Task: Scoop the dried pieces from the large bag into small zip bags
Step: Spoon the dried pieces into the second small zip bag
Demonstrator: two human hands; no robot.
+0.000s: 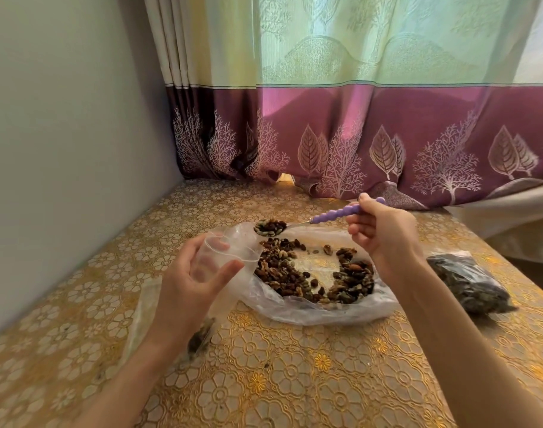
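While the left hand point(199, 273) grips a zip bag point(223, 251), the right hand point(384, 233) pinches a loaded spoon point(319, 219).

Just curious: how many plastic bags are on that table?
4, maybe more hidden: a small bag in the left hand, the large open bag, a dark filled bag right, another under the left arm.

Count of items on the table point(294, 381)

Hands: two, a left hand point(199, 273) and a right hand point(384, 233). Spoon point(319, 219): one, loaded. Large bag point(319, 310): one, lying open. Small bag point(230, 251) in hand: one. Filled bag point(470, 288) at right: one. Further bags point(146, 310) at lower left: number unclear, at least one. Dried pieces point(282, 273): too many to count. Curtain point(356, 118): one. Wall point(63, 134): one.
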